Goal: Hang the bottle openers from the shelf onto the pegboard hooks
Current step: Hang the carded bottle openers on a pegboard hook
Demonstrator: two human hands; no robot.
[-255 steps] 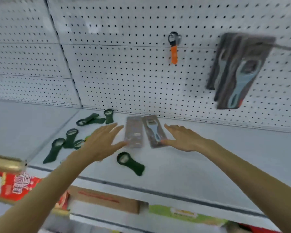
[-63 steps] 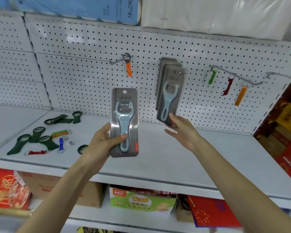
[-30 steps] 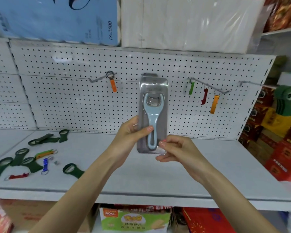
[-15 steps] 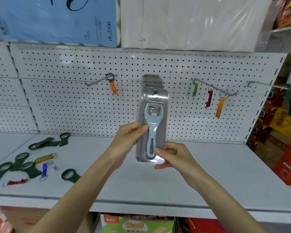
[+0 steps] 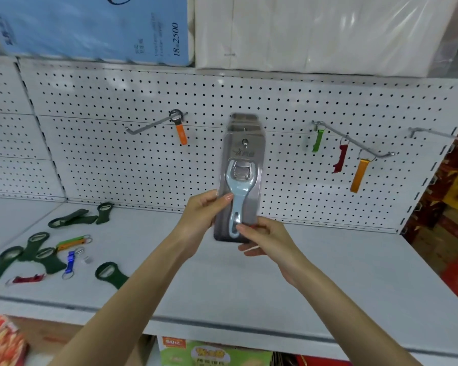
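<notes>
- Pegboard [image 5: 117,159] is running across the back, white, with wire hooks sticking out of it.
- Shelf [image 5: 328,273] is lying below it, pale grey, and carrying loose openers at its left end.
- Carded opener [image 5: 242,180], pale blue on a grey blister card, is being held upright against the pegboard at centre. The centre hook [image 5: 246,142] tip is showing at the card's hanging hole. More cards are hanging just behind it.
- Left hand [image 5: 204,215] is pinching the card's left edge, thumb on the front.
- Right hand [image 5: 267,239] is pinching the card's bottom end, thumb over the handle tip and fingers curled behind.
- Right hook [image 5: 354,141] is carrying three slim openers, spaced apart: green [image 5: 318,140], red [image 5: 340,158] and amber [image 5: 358,175].
- Left hook [image 5: 148,125] is carrying one orange opener [image 5: 181,132] close to the board.
- Dark green openers [image 5: 109,273] are lying scattered on the shelf's left part, some overlapping.
- Key-ring openers [image 5: 69,261] are lying among them: one blue, one red, one orange-and-green.
</notes>
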